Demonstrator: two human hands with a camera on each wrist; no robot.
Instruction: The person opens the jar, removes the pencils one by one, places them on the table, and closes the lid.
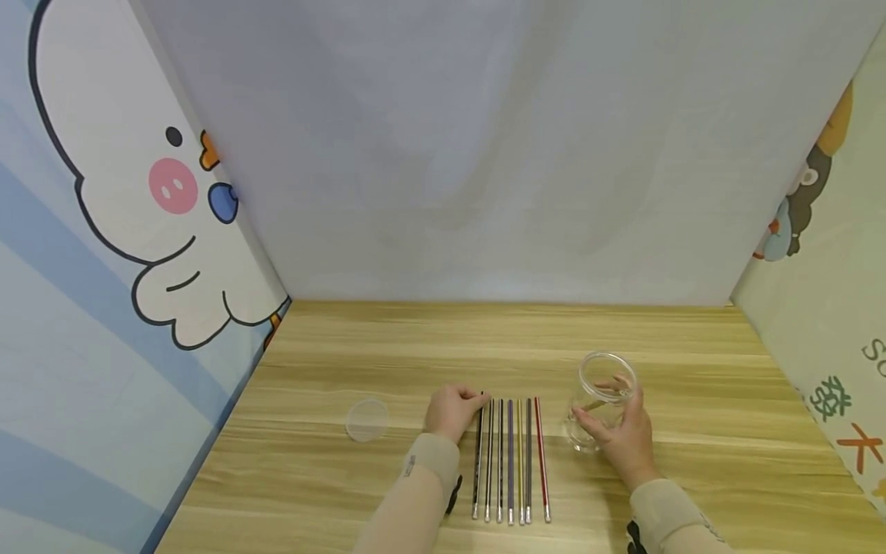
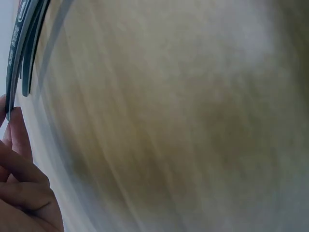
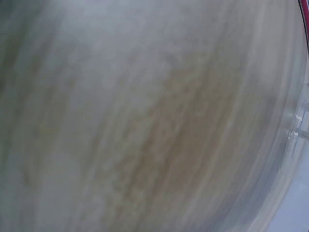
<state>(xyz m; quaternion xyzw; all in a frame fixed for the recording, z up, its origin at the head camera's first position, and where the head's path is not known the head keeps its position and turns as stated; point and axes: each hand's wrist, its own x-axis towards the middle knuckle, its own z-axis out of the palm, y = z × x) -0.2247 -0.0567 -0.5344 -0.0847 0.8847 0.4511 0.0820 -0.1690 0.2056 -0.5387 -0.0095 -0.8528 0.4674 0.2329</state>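
My left hand [image 1: 448, 414] pinches the far end of a black pencil [image 1: 477, 469], the leftmost in a row of several pencils on the table. In the left wrist view, the fingertips [image 2: 19, 130] close on the end of that dark pencil [image 2: 18, 53], with another dark pencil [image 2: 32, 63] right beside it. The row also holds a purple pencil [image 1: 511, 462] and, at its right end, a red pencil [image 1: 542, 462]. To the right of them, my right hand [image 1: 631, 442] grips a clear jar [image 1: 590, 391] from the side, its round mouth facing up.
A round clear disc [image 1: 367, 420] lies flat on the wood-grain table [image 1: 298, 477], left of my left hand. A plain pale wall [image 1: 443, 169] rises at the table's back, with printed cartoon panels on both sides.
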